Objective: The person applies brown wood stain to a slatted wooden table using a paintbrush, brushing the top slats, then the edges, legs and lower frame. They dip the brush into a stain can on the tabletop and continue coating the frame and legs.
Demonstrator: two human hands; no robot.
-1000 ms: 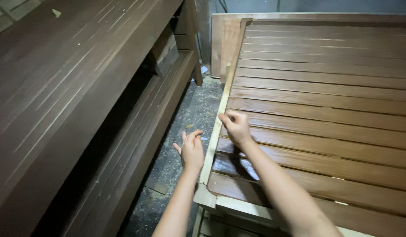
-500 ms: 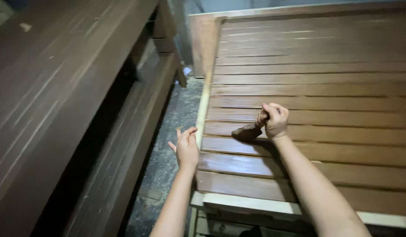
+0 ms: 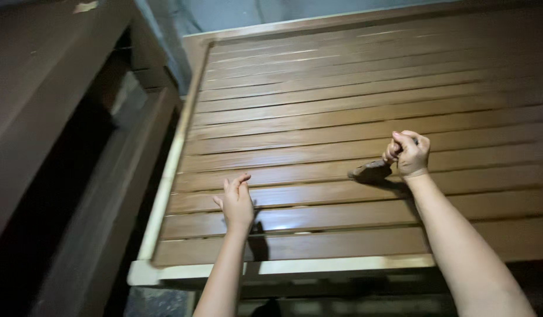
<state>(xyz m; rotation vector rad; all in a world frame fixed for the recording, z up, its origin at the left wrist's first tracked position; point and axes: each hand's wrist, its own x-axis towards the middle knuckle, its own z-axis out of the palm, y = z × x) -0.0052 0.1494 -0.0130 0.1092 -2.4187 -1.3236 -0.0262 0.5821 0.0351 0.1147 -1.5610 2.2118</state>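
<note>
A large slatted wooden panel with a pale frame lies flat in front of me, its slats brown and glossy. My right hand is closed around the handle of a small brush, whose dark bristles rest on a slat near the panel's middle. My left hand hovers open, fingers together and pointing away, over the slats near the front left corner. It holds nothing. Both forearms reach in from the bottom edge.
A dark brown wooden bench or shelf unit runs along the left, close beside the panel. A narrow strip of grey floor shows between them. The panel's pale front rail lies just below my arms.
My right hand has swept the brush to the right along the slats, from the left edge toward the middle. My left hand has moved from beside the frame to over the panel.
</note>
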